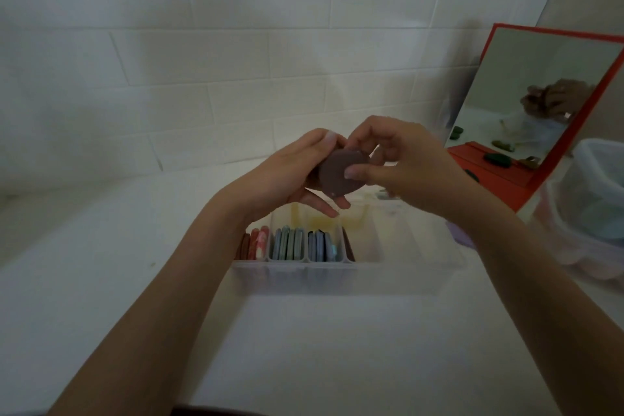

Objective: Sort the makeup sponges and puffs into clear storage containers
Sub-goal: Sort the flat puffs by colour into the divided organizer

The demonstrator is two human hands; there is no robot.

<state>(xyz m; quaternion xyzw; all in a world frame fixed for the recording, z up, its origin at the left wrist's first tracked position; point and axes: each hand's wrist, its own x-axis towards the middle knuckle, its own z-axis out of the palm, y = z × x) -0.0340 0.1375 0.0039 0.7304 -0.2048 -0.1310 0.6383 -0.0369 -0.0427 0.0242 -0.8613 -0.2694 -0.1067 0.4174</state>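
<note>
**Head view: brown puff held above divided container**

Head view. White desk [101,280], matte, dimly lit. White brick-pattern wall [169,61] directly behind, meeting the desk just beyond the hands. Red-framed mirror [540,94] leaning at right rear on a red base, reflecting the hands and a few dark green items.

Left hand [290,176] curled around the back of a round brown puff [337,174], fingertips below its lower edge. Right hand [401,165] pinching the same puff, thumb on its front face, fingers behind the upper edge. Puff raised in the air over the far part of a clear divided container [337,273] on the desk.

Near-left compartments holding flat puffs on edge: reddish [255,243], then blue-grey [288,243] and blue [322,246]. Yellowish contents in rear compartments, blurred. Clear stacked tubs [594,213] at far right, pale pink items in the lower one.
</note>
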